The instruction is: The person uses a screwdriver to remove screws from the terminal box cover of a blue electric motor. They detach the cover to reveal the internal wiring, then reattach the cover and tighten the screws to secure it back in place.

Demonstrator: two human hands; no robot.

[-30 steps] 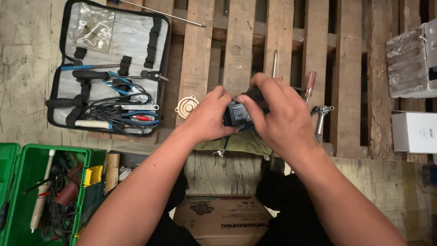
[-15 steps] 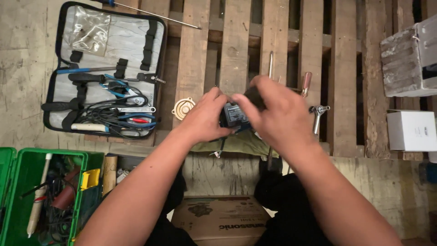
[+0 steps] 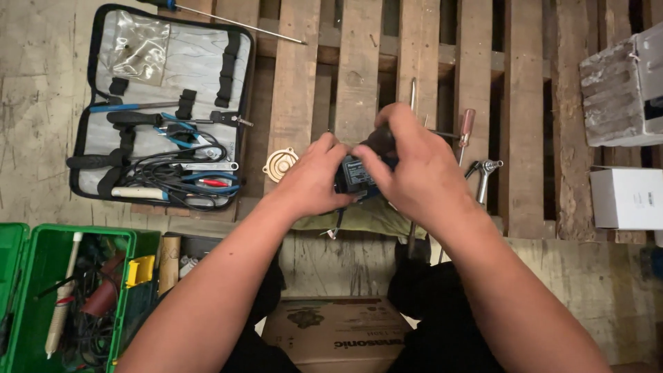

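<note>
Hands, left (image 3: pixel 314 181) & right (image 3: pixel 418 173), both clenched on small dark device (image 3: pixel 356 173), mostly hidden.

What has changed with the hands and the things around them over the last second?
Very little. Both the left hand and the right hand stay closed around the small dark device, with only slight finger shifts. The open tool case, round metal cap and green toolbox lie as before.
</note>
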